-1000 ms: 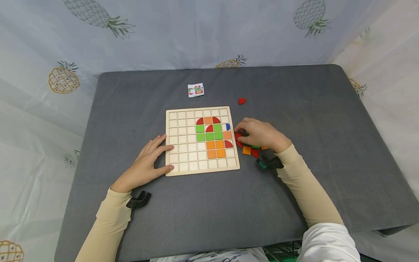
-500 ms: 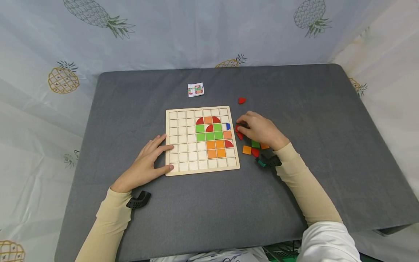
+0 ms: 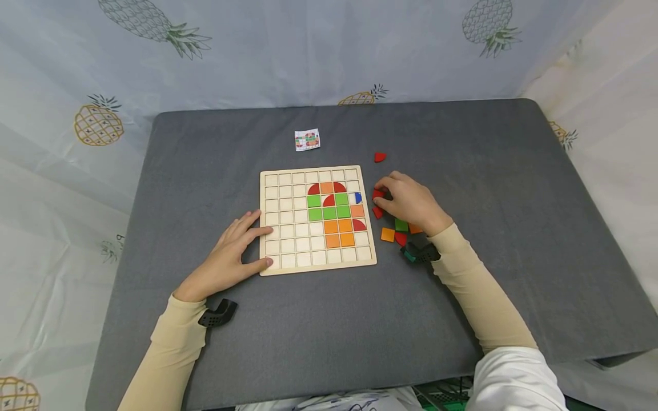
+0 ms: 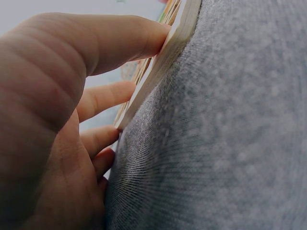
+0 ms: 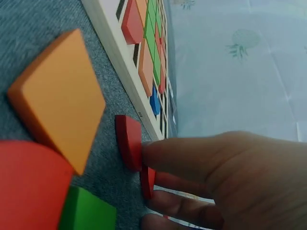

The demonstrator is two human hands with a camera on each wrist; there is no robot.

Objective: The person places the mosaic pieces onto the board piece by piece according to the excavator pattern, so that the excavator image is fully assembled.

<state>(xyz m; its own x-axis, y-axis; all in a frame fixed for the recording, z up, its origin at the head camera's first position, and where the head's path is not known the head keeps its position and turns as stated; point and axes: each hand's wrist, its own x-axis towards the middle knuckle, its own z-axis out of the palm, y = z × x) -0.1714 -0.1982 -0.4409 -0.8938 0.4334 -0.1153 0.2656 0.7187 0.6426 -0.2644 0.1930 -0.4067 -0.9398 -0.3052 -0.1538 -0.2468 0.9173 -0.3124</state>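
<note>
A wooden grid board (image 3: 319, 272) lies on the grey cloth, partly filled with green, orange, red and blue pieces. At its left edge my left hand (image 3: 221, 257) rests with fingers spread, the thumb and index fingertips on the rim. Right of the board, my right hand (image 3: 413, 204) has thumb and fingertips around a red quarter-circle piece (image 3: 377, 194), which the right wrist view shows partly hidden behind the thumb. Just below it lies another red piece (image 3: 377, 212), close to the thumb tip. Loose beneath the palm are a green square (image 3: 401, 225) and an orange square (image 3: 388, 234).
A small printed card (image 3: 307, 140) with a coloured grid pattern lies beyond the board. One more red piece (image 3: 380, 157) sits by itself at the upper right. Near the right wrist are another red piece (image 3: 401, 238) and a second orange one (image 3: 415, 228).
My right hand has shifted up and slightly right, and a red piece at its fingertips has moved away from the other red piece. The left hand stays on the board.
</note>
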